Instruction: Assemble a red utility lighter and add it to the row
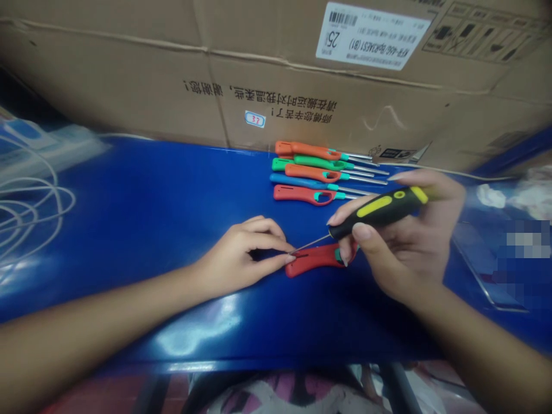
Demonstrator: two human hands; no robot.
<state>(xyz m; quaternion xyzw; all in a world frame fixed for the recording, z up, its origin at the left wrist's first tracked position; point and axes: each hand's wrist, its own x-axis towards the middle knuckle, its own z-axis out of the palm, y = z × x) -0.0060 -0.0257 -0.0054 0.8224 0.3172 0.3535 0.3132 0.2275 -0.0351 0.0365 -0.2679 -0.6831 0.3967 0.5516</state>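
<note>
Centrally, near the front of the blue table (142, 201), lies a red lighter (314, 261) — probably light, stiff plastic, smooth enough to skid, best steadied by its broad body. The left hand (235, 254) brings thumb and forefinger together at its blunt end; whether they pinch it or the tool's tip cannot be told. The right hand (403, 250) is wrapped around a screwdriver (379, 214), slanting down to those fingertips. Beyond lies a row of lighters (306, 171); farthest, a cardboard box (267, 69).
</note>
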